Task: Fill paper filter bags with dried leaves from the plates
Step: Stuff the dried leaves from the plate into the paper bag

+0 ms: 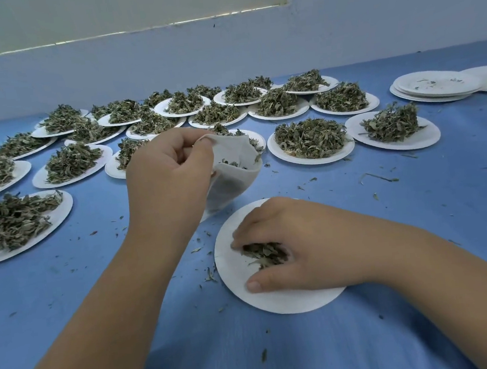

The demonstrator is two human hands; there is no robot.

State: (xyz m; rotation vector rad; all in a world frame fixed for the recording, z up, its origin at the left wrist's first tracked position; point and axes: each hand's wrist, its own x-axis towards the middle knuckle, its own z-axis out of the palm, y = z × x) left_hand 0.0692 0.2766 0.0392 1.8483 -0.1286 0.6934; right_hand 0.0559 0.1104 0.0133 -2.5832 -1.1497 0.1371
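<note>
Left grip (170,173) is pinching the paper filter bag (233,182) by its rim, mouth held open above the blue tabletop (419,227); right grip (283,240) is curled round a clump of dried leaves (262,254) on the near plate (277,300).

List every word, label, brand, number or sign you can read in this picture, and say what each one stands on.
None: no text can be read anywhere in this view.
The paper filter bag pinched by the left hand is plain white.
The near plate, where the right hand grips dried leaves, is unprinted.
The stack of plates, the blue table and the wall bear no writing.
</note>
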